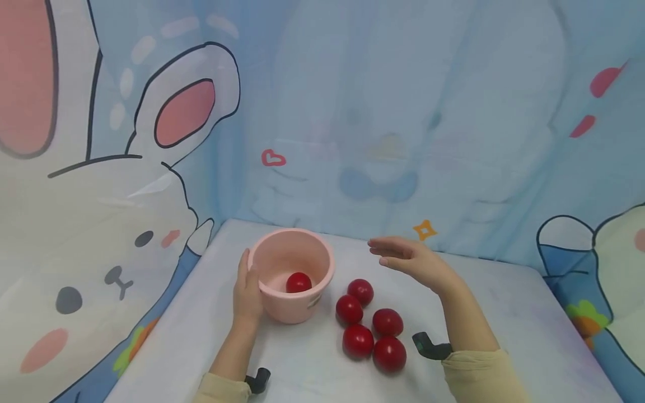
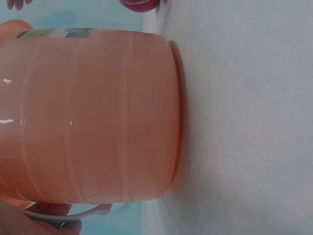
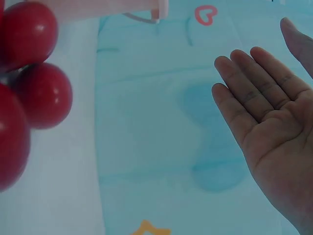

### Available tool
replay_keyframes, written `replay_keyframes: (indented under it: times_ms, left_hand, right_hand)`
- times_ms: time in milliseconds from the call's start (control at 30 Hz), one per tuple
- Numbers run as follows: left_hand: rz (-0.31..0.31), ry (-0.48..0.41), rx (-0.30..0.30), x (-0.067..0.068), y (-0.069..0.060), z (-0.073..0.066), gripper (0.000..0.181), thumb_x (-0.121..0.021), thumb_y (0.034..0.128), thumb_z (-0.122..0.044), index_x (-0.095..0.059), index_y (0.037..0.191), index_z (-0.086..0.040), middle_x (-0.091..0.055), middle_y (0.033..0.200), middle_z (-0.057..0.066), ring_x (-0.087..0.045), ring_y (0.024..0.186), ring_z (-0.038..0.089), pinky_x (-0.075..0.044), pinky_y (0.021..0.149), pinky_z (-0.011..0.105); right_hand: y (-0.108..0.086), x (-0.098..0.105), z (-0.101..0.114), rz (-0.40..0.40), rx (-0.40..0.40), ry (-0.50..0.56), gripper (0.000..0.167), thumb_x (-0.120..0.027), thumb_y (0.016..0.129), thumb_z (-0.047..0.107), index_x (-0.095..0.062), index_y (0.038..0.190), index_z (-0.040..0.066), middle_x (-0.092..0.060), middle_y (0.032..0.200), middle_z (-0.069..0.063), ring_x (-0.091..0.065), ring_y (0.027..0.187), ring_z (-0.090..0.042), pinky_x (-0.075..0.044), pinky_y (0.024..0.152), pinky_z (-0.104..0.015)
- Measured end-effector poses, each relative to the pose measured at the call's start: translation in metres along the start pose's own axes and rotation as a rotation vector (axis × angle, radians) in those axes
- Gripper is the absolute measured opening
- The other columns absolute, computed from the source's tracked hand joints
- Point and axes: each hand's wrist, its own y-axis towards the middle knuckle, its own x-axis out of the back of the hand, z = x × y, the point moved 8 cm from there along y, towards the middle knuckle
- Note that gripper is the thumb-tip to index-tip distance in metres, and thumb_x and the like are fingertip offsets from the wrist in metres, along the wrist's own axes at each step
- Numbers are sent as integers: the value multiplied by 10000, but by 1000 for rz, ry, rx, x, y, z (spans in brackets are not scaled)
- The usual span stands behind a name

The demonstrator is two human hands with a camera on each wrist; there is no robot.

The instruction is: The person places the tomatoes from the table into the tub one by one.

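A pink plastic bucket [image 1: 289, 308] stands upright on the table, with one glossy red ball [image 1: 299, 282] inside. My left hand [image 1: 248, 296] holds the bucket's left side near the rim. In the left wrist view, fingers [image 2: 54, 226] are at the pale handle [image 2: 73, 215], and the bucket wall fills much of the picture. Several more glossy red balls [image 1: 358, 341], some slightly oval, lie grouped on the table right of the bucket. Above and beyond them my right hand [image 1: 410, 260] is raised with nothing in it. The right wrist view shows its palm [image 3: 279, 132] and extended fingers.
The white table [image 1: 524, 313] meets a light blue cartoon-printed curtain [image 1: 322, 112] at its back edge. A printed rabbit [image 1: 101, 235] covers the left side. Dark wrist-camera mounts [image 1: 430, 347] sit on both wrists, beside the beige sleeves.
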Motion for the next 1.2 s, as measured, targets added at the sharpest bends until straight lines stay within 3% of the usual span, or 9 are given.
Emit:
replay_keyframes:
  times_ms: [400, 633, 900, 1200]
  left_hand:
    - [-4, 11, -3, 3, -2, -1, 552, -301, 1009, -594, -146, 1530, -497, -251, 1611, -199, -214, 1525, 134, -310, 1180, 543]
    - [-2, 8, -8, 1, -2, -1, 541, -297, 1011, -592, -143, 1524, -513, -250, 1607, -214, -213, 1525, 125, -314, 1179, 537]
    - [-5, 22, -24, 2, -1, -2, 543, -285, 1018, -580, -144, 1535, -491, -255, 1612, -195, -215, 1526, 136, -308, 1183, 534]
    - [-12, 28, -23, 2, -1, -1, 554, -271, 1011, -603, -145, 1538, -486, -249, 1615, -195, -213, 1527, 135, -303, 1185, 534]
  right_hand:
    - [-44, -4, -55, -85, -66, -1, 483, -642, 934, 431, -537, 1390, 315, -586, 1413, 24, -526, 1346, -246, -481, 1051, -520]
    - [-69, -22, -106, -122, -213, 20, 557, -673, 894, 476, -534, 1398, 284, -568, 1434, -20, -510, 1354, -300, -497, 1033, -514]
    - [-77, -50, -145, -147, -403, 83, 738, -766, 790, 499, -506, 1430, 238, -526, 1467, -68, -451, 1387, -359, -489, 1028, -552]
    - [-77, -71, -164, -165, -459, 94, 919, -841, 645, 564, -510, 1432, 223, -545, 1442, -67, -499, 1342, -346, -523, 986, -535]
